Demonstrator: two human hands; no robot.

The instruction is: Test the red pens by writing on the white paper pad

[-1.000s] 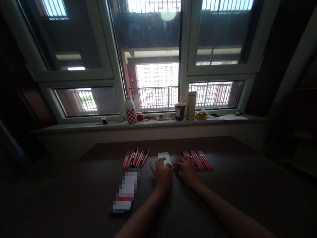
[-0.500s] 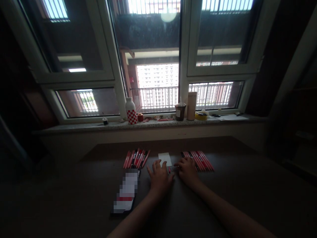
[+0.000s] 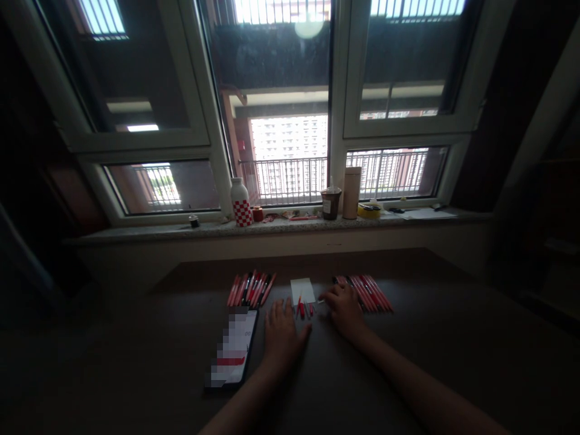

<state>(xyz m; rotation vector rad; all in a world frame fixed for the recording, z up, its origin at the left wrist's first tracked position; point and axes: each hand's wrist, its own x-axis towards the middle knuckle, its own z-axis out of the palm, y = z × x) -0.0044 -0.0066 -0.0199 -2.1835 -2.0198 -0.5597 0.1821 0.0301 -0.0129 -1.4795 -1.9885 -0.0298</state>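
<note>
My left hand (image 3: pixel 281 332) lies low over the table with its fingers stretched and apart, holding nothing. Just beyond its thumb are several small pen parts (image 3: pixel 302 310), some red and some clear or pale, at the near edge of a white paper square (image 3: pixel 301 289). My right hand (image 3: pixel 344 309) is curled beside the right row of pens (image 3: pixel 368 293). A thin, pale, clear-looking piece (image 3: pixel 321 301) shows at its fingertips, apparently pinched; its exact kind is too small to tell. Another row of red and black pens (image 3: pixel 250 289) lies beyond my left hand.
A phone (image 3: pixel 235 350) with a lit screen lies left of my left hand on the dark table (image 3: pixel 389 374). Along the windowsill (image 3: pixel 208 231) stand a checkered bottle (image 3: pixel 242 205), a plastic cup (image 3: pixel 330 204), a tan cylinder (image 3: pixel 351 193) and yellow tape (image 3: pixel 368 211).
My left hand has drawn back to the left and toward me, its fingers flatter, uncovering the small red and clear pen parts by the paper. My right hand has barely moved.
</note>
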